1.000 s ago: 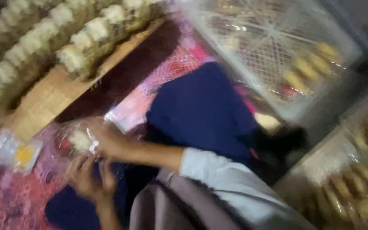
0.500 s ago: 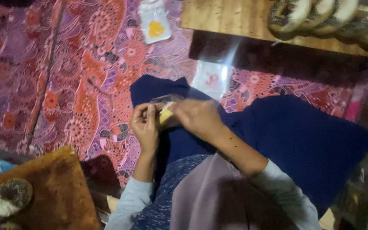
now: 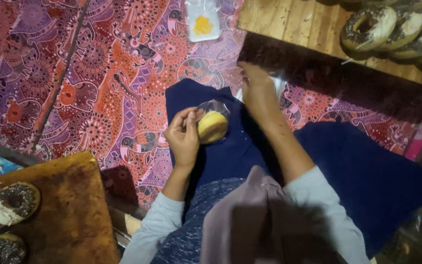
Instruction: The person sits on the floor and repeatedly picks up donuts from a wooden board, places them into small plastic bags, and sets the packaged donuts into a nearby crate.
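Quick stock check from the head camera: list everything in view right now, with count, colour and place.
wrapped bun: one, yellow, in clear plastic, held over the lap
sachet: one, clear with a yellow patch, on the cloth at top centre
doughnuts on the far board: about four showing, dark-sprinkled, top right
far board: one, pale wood, top right
doughnuts on the near board: three, dark-sprinkled, bottom left
near board: one, brown, bottom left
patterned cloth: one, red and purple, over the floor
left hand: holds the bun
right hand: reaches for clear plastic by the far board
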